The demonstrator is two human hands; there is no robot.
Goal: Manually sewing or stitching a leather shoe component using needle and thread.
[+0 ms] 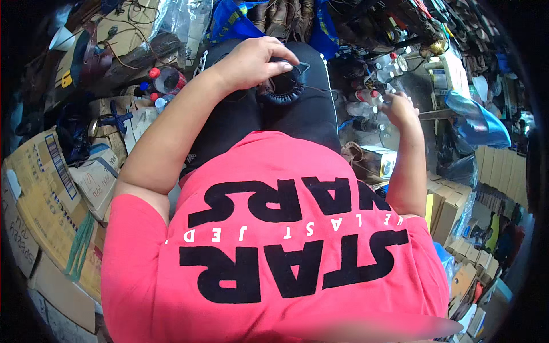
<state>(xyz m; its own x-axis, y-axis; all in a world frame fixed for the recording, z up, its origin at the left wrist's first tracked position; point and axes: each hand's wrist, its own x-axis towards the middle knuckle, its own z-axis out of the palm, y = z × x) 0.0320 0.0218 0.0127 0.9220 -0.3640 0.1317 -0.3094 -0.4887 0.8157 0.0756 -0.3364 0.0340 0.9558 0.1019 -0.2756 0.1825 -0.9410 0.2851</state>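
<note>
On my lap, between my thighs, rests a dark, shoe-like piece (284, 98) with a rounded, ribbed rim and a hollow middle. My left hand (260, 60) is bent over its far side, thumb and fingers curled at its edge. A thin dark cord (321, 89) leads from the piece toward the right. Out to the right is my right hand (401, 108), raised beside several small bottles (366, 108), its fingers curled. Whatever those fingers hold is too small to make out. Beyond my knees stand brown leather shoes (286, 20) in a blue bag (229, 22).
Bottles with red and blue caps (168, 80) stand left of my legs. Cardboard boxes (46, 177) are stacked at the left, and more boxes (449, 211) at the right. A blue plastic sheet (477, 123) hangs beyond my right hand.
</note>
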